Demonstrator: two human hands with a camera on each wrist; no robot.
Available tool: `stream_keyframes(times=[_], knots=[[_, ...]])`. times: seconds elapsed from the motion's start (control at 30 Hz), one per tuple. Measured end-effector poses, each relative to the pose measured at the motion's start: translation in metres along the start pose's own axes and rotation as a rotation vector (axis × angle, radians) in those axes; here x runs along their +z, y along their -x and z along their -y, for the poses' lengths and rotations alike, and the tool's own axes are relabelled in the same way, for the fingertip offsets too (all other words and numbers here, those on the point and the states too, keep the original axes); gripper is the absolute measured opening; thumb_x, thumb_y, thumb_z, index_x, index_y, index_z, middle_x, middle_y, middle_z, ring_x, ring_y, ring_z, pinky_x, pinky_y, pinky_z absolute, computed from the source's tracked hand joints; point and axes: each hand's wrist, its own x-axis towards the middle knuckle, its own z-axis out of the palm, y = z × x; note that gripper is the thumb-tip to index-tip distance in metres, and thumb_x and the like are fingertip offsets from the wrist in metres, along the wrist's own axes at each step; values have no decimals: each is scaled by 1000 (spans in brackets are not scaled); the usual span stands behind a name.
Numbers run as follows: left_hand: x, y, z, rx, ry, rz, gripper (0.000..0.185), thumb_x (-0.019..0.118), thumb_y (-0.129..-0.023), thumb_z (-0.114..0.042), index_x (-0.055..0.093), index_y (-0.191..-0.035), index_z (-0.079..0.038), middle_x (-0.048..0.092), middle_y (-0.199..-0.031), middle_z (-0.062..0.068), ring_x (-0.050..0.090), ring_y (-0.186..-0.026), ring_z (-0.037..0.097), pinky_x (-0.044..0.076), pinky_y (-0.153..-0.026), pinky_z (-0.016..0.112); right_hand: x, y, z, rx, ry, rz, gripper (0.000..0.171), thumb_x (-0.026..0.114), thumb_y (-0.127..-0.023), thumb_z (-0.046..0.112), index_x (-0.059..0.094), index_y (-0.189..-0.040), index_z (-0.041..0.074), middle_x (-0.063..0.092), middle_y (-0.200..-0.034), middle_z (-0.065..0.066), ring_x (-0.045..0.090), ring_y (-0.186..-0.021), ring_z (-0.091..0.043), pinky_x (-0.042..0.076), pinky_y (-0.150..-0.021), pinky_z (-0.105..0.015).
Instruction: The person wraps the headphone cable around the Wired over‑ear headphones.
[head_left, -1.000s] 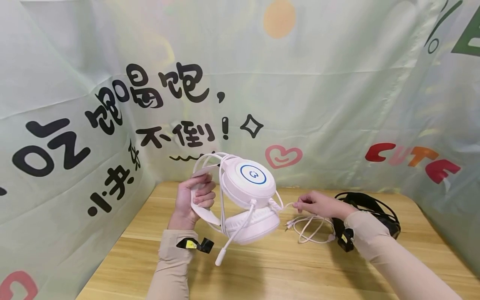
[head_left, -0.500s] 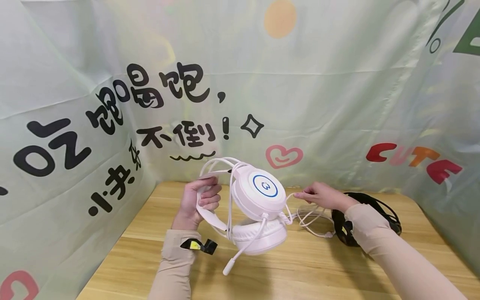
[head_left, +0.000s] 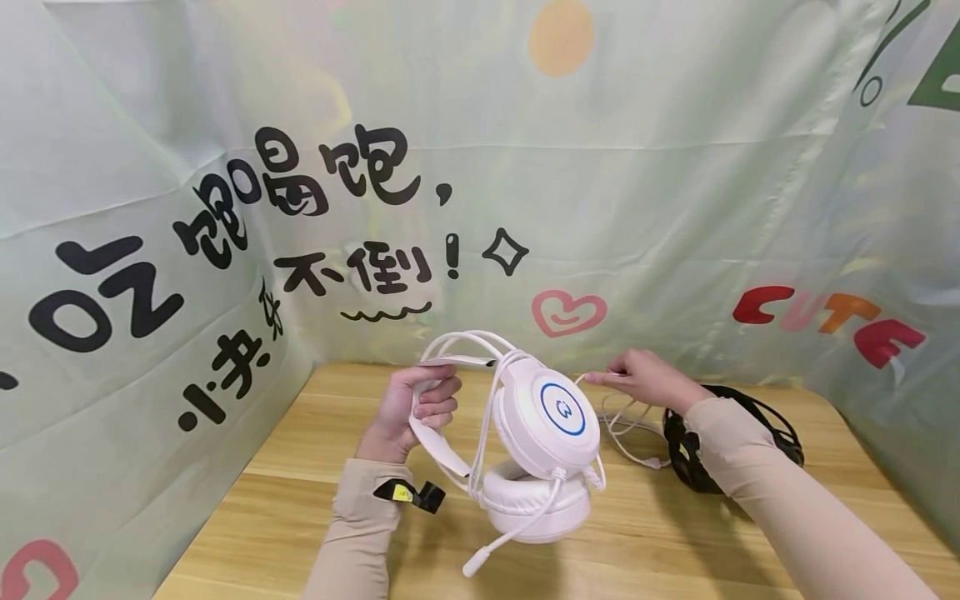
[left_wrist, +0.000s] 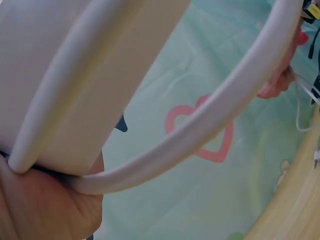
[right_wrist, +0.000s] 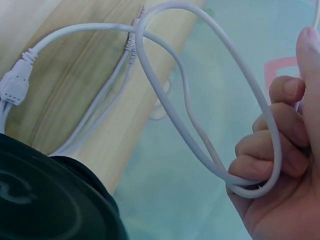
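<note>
A staged recording booth is showing here: a pale green printed fabric backdrop (head_left: 675, 167) with cartoon lettering, hearts and stars is wrapping around three sides of a light wooden tabletop (head_left: 600, 550).

Wooden table (head_left: 300, 500), pale green printed backdrop (head_left: 675, 167) (creased), soft light

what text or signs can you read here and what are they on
"吃饱喝饱, 不倒!" in black on the backdrop cloth; the small column below at left is unclear.
"CUTE" in red and orange, on the same cloth, right side.
White headset earcup: blue ring logo, no readable words.
Yellow-black wrist tag: too small.
</note>
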Motion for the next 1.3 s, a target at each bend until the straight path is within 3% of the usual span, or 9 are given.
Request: stream_keyframes(times=[0.3, 0.53, 0.83, 1.1, 1.3], knots=[[2, -6, 7, -41, -41, 16, 30, 31, -109, -6, 52, -92, -17, 10, -65, -3, 7, -46, 8, 8, -40, 17, -11, 0, 11, 0, 74, -48, 64, 70, -100, 57, 35, -61, 21, 27, -57, 8, 26, -54, -10, 30, -55, -27], [0, -7, 13, -65, -146, -113, 21, 41, -106, -7, 53, -95, -19, 11, -65, -3, 4, -48, 9, 9, -40, 17, -20, -3, 16, -22, 114, -87, 64, 74, -97, 56, 34, -60, 22, 26, -56, 10, 24, -54, -9, 28, -53, -27], [2, -10, 19, -99, -256, -144, 19, 42, -105, -7, 52, -95, -20, 17, -62, -6, 8, -46, 8, 11, -39, 17, -29, -5, 29, -49, 156, -139, 68, 77, -91, 63, 34, -58, 22, 25, -56, 10, 24, -54, -8, 23, -52, -26], [5, -13, 24, -147, -376, -256, 20, 44, -103, -7, 47, -88, -19, 27, -58, -11, 23, -42, -2, 17, -38, 14, -38, -3, 44, -40, 180, -169, 71, 79, -86, 68, 33, -58, 22, 24, -56, 9, 23, -55, -9, 23, -53, -27], [6, -13, 24, -165, -446, -332, 20, 47, -102, -7, 45, -86, -18, 27, -58, -11, 23, -42, -2, 21, -37, 12, -44, 0, 56, -34, 180, -213, 72, 84, -82, 67, 34, -58, 22, 25, -56, 10, 24, -56, -9, 22, -53, -27]])
